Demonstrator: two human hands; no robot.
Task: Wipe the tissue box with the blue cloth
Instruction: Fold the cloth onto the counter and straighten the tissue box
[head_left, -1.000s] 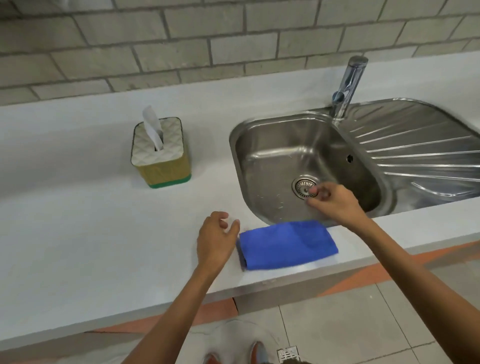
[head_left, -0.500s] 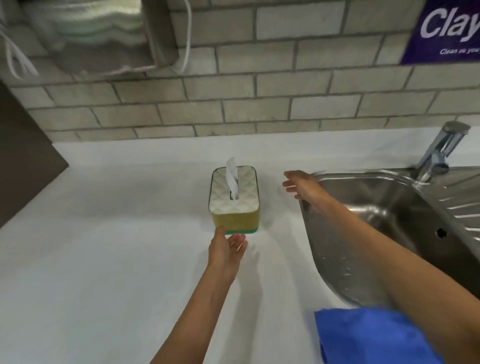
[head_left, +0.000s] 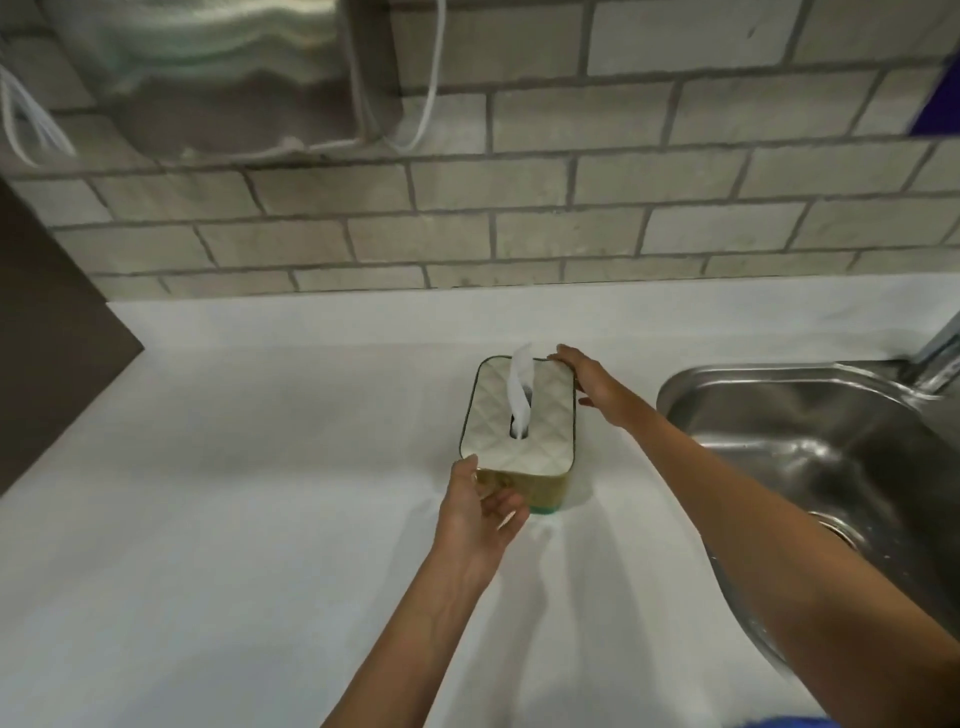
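Note:
The tissue box (head_left: 540, 441) stands on the white counter (head_left: 234, 519), with a quilted cream lid, gold sides, a green base and one tissue sticking up. My left hand (head_left: 478, 514) grips its near left corner, thumb on the lid edge and fingers against the front face. My right hand (head_left: 592, 384) clasps the far right corner, fingers over the back edge. Only a sliver of the blue cloth (head_left: 779, 722) shows at the bottom edge, under my right forearm and away from both hands.
A steel sink (head_left: 727, 371) lies just right of the box, with its faucet (head_left: 940, 358) at the right edge. A brick wall runs behind the counter, and a metal dispenser (head_left: 208, 78) hangs on it at the upper left. A dark panel (head_left: 47, 332) bounds the counter's left end.
Both hands left the blue cloth and the sink and reached forward to the tissue box. They now touch it at opposite corners. The view moved closer to the box.

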